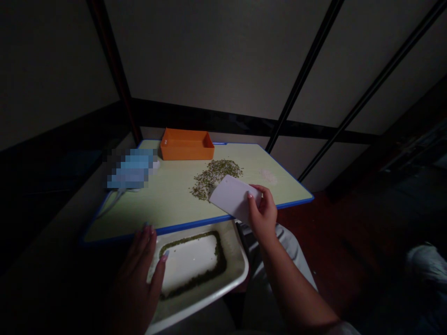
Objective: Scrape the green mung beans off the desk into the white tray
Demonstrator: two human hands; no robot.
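Observation:
A white flat scraper (pixel 228 196) is gripped at its right end by my right hand (pixel 264 215), thumb on top. Its far edge meets the near side of a spread of small green grains (pixel 218 171), which look like beans, on the pale table (pixel 160 200). At the lower left, my left hand (pixel 139 272) has its fingers stretched out and apart over the left side of a white tray (pixel 240 274). More green grains line the edges of the tray's floor. The tray sits below the table's near edge, over my lap.
An orange open box (pixel 186 151) stands at the table's back left. Left of it lies a pixelated blue thing (pixel 134 167) with a pale strap. A faint pale patch (pixel 268 176) marks the table's right side. Blue trim borders the tabletop, and a panelled wall rises behind.

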